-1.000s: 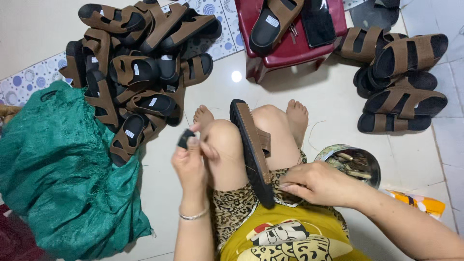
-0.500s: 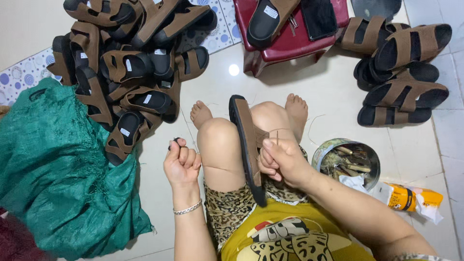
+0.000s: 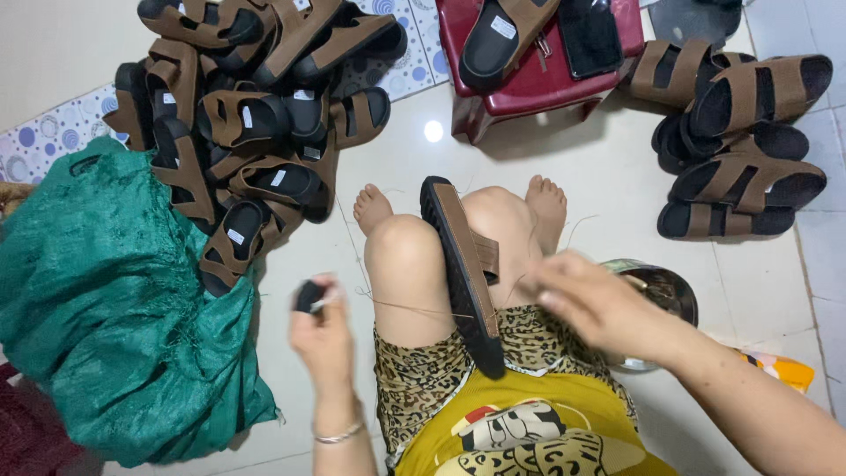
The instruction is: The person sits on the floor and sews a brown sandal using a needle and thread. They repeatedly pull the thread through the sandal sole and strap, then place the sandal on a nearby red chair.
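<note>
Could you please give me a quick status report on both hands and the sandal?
Left hand pinching a small black piece. Right hand pulling thread. Brown sandal on edge between knees.

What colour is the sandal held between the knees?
Brown straps on a black sole, clearest in the head view.

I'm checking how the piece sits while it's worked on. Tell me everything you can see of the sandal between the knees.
The sandal is brown on top with a thick black sole and a brown strap on its right side. It stands on edge, wedged between the bare knees, toe pointing away, heel on the patterned shorts. A thin thread runs from it toward the left hand; the right hand hovers beside it.
</note>
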